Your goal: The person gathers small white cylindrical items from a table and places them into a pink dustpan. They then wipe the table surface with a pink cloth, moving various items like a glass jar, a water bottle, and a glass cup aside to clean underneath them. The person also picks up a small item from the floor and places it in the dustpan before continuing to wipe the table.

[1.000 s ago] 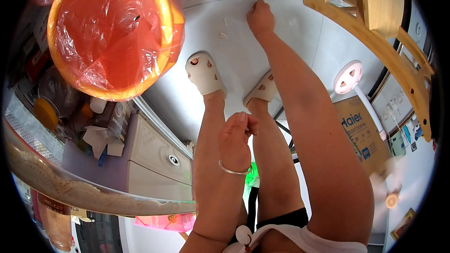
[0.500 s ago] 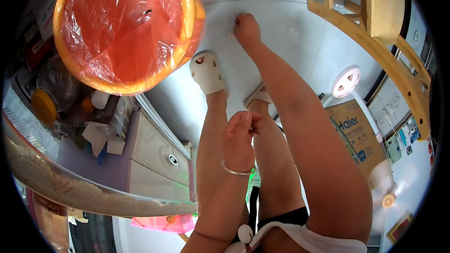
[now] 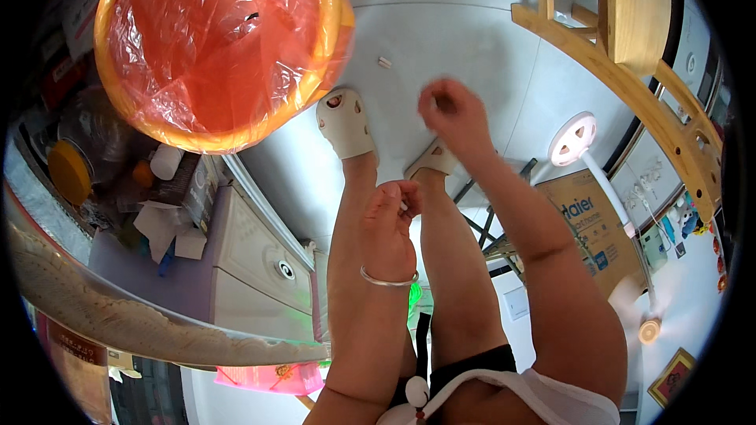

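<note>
My left hand, with a bracelet at the wrist, is held in front of my legs. Its fingers curl closed around a small whitish piece, mostly hidden by the fingers. My right hand hovers over the pale floor, fingers curled in and slightly smeared by motion. Whatever it may hold is hidden. On the floor beyond, to the left of that hand, lies a small pinkish-white stick-like piece, apart from both hands.
An orange bin lined with a clear plastic bag stands at upper left. My feet wear cream clogs. A wooden chair, a white round-headed lamp and a cardboard box are on the right. A cluttered cabinet stands left.
My right hand has risen from the floor and drawn back toward me. The small piece on the floor now shows fully. My left hand has shifted slightly left.
</note>
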Available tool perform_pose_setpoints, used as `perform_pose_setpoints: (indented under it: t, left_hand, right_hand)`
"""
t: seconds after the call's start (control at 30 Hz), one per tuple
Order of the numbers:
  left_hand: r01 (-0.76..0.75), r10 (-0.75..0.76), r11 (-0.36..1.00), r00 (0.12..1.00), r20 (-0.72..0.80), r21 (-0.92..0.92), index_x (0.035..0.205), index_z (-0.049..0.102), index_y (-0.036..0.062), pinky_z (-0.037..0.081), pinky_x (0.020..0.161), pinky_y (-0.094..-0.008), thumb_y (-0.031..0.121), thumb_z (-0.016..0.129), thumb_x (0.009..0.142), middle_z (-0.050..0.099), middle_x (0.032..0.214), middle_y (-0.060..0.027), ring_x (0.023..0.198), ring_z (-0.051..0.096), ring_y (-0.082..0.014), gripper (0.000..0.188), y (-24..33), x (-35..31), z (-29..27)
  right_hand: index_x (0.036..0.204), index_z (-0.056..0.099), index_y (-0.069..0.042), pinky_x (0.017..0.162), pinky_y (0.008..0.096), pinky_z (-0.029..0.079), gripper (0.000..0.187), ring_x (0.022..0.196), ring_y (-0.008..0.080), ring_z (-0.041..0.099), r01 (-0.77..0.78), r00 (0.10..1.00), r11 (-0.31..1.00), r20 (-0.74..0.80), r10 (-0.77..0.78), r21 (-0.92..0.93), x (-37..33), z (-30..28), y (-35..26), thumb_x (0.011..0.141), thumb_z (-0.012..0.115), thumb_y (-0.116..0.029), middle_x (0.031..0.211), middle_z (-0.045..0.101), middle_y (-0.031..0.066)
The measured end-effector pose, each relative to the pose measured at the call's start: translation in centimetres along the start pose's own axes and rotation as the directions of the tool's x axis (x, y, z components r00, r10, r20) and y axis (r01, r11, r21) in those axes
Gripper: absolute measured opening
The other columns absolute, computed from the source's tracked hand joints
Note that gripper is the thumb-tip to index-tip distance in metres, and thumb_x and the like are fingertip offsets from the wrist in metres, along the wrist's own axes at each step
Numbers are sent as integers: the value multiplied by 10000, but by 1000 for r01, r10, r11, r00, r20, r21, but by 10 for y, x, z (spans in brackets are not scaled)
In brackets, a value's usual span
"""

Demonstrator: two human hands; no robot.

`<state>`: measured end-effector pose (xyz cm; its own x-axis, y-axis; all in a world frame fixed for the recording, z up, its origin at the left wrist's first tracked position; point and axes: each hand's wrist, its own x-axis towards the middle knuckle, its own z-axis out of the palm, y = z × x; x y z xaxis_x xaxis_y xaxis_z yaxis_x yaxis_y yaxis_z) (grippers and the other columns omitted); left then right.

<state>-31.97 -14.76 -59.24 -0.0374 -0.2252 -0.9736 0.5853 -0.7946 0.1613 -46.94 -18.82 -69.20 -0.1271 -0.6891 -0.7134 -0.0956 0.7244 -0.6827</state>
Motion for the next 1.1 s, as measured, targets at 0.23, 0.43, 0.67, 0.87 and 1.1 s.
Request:
perform_pose_setpoints:
  t: [0.23, 0.43, 0.67, 0.87, 1.1]
  left_hand:
    - [48, -45, 982, 999, 20, -180, 921, 600, -6, 445, 714, -307, 209, 450, 981, 602, 849, -80, 760, 543, -160, 269, 5, -2, -1]
    - [69, -57, 993, 991, 121, -99, 900, 594, -9, 411, 647, -280, 184, 468, 973, 589, 803, -80, 697, 525, -157, 242, 0, -5, 1]
    - [72, -66, 995, 994, 92, -72, 912, 596, 5, 418, 666, -285, 222, 502, 964, 589, 804, -62, 718, 526, -147, 242, 2, -6, 2]
    - [63, -57, 997, 993, 106, -51, 921, 596, 17, 423, 700, -284, 235, 505, 962, 593, 821, -54, 732, 528, -144, 240, 1, -9, 6]
    - [50, -50, 999, 996, 72, 6, 895, 596, 24, 437, 673, -328, 215, 516, 941, 598, 805, -79, 741, 548, -199, 212, -6, -11, 14]
  right_hand:
    - [907, 586, -34, 580, 234, 453, 130, 665, 64, 560, -73, 988, 993, 146, 58, 98, -42, -1, -15, 823, 661, -99, 820, 603, 2]
    - [995, 534, -23, 634, 389, 522, 217, 735, 316, 622, 212, 952, 742, -36, -303, -636, 85, 45, 87, 834, 624, -137, 1007, 566, 155]
    - [1036, 505, 4, 728, 399, 555, 215, 855, 329, 630, 40, 997, 536, -1, -75, -843, 119, 71, 116, 838, 552, -65, 1075, 506, 190]
    - [1033, 504, -2, 696, 403, 556, 218, 835, 318, 633, 219, 976, 374, 205, -77, -901, 117, 45, 113, 820, 541, -26, 1037, 516, 177]
    - [994, 501, -11, 653, 425, 545, 197, 773, 324, 627, 224, 974, 390, 190, -123, -893, 113, 33, 136, 802, 541, -19, 1015, 527, 174]
